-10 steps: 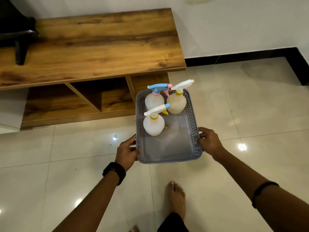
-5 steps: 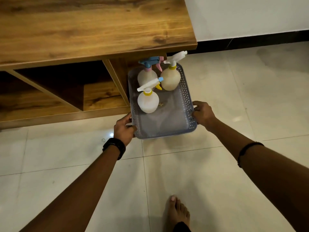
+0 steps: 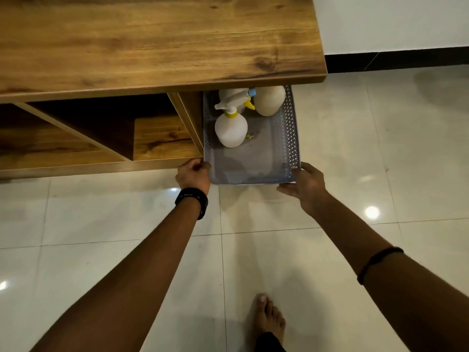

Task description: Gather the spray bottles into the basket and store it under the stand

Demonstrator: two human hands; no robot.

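A grey perforated basket [image 3: 291,138] sits low at the right end of the wooden stand [image 3: 157,41], its far half under the stand's top. Inside stand three pale spray bottles. The nearest spray bottle [image 3: 230,128] has a white trigger and yellow collar. A second spray bottle [image 3: 269,100] at the back right and a third spray bottle [image 3: 232,94] behind the nearest one are partly hidden by the top. My left hand [image 3: 194,175] grips the basket's near left corner. My right hand [image 3: 305,184] holds the near right corner.
A slanted wooden divider [image 3: 189,123] of the stand runs right beside the basket's left wall, with open shelf compartments further left. White glossy floor tiles [image 3: 380,148] surround the basket. A black skirting board [image 3: 396,60] lines the wall. My bare foot [image 3: 267,318] stands below.
Both hands have carried the basket forward and down, so its far half now lies beneath the stand's top. The back bottles' spray heads have slipped out of sight.
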